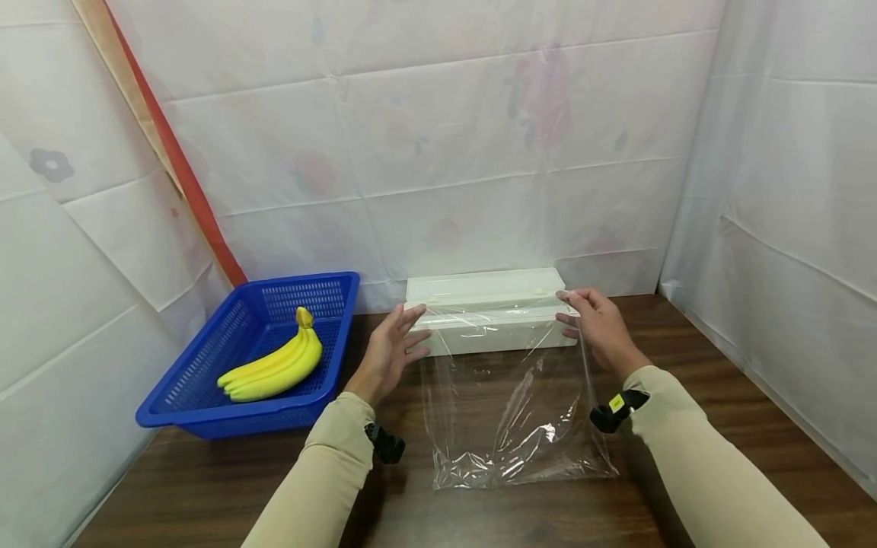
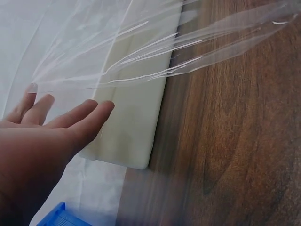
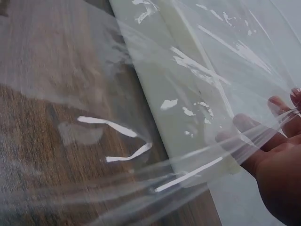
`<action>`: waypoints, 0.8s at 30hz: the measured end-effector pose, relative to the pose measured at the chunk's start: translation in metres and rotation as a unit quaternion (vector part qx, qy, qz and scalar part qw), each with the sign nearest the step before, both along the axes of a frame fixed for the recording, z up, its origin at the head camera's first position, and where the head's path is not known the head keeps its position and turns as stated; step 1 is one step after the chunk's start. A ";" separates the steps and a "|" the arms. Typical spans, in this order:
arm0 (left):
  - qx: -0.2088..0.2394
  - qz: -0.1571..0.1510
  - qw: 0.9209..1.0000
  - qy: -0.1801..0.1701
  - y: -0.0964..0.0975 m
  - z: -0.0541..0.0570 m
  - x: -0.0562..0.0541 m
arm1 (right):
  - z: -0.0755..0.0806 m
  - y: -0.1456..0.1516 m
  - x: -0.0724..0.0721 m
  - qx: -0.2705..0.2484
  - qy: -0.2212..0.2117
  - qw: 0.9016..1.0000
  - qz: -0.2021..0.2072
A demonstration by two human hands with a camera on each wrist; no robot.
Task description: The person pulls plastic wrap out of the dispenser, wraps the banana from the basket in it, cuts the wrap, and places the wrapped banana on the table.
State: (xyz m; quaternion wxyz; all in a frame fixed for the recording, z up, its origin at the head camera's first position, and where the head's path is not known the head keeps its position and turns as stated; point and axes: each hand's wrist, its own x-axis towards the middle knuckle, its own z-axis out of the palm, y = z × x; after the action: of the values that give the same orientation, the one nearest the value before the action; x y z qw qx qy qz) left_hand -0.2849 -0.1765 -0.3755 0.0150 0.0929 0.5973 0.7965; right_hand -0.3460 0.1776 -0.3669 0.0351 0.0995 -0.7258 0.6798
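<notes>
A clear sheet of cling film point(image 1: 510, 415) hangs between my two hands, its wrinkled lower edge low over the table. My left hand point(image 1: 387, 352) pinches the film's upper left corner with thumb and fingertip, the other fingers spread. The upper right corner is pinched by my right hand point(image 1: 603, 329), and folds of film gather at its fingertips in the right wrist view. Behind the film stands a long white cling film dispenser point(image 1: 500, 340) with its lid point(image 1: 483, 285) raised at the back. In the left wrist view, fingers reach close over the dispenser's end point(image 2: 129, 136).
At the left, a blue plastic basket point(image 1: 349, 335) holds a bunch of yellow bananas point(image 1: 281, 371). The dark wooden table point(image 1: 534, 521) meets white sheeting point(image 1: 425, 137) behind and at both sides. A red strip point(image 1: 178, 152) runs down the left corner.
</notes>
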 end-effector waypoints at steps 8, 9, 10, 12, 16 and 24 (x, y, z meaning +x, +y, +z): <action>0.042 -0.018 0.999 0.016 0.000 -0.001 -0.001 | 0.002 0.002 0.002 -0.008 0.001 1.000 0.012; 0.045 -0.022 0.999 0.017 -0.001 -0.001 0.000 | 0.002 0.002 0.003 -0.011 0.001 1.000 0.014; 0.048 -0.025 0.998 0.018 -0.001 -0.001 0.000 | 0.001 0.003 0.003 -0.013 0.002 1.000 0.016; 0.050 -0.029 0.998 0.022 -0.002 -0.001 0.001 | 0.001 0.003 0.004 -0.021 0.002 1.000 0.021; 0.048 -0.033 0.998 0.026 -0.004 -0.001 0.002 | 0.001 0.004 0.003 -0.028 0.002 0.999 0.030; 0.047 -0.042 0.997 0.037 -0.006 -0.001 0.002 | 0.000 0.007 0.002 -0.035 0.001 0.999 0.039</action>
State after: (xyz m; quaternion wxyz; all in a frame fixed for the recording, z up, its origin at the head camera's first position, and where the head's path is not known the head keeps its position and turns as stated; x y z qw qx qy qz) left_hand -0.2829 -0.1828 -0.3764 0.0219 0.1477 0.5547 0.8185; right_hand -0.3436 0.1847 -0.3674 0.0122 0.1271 -0.6970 0.7056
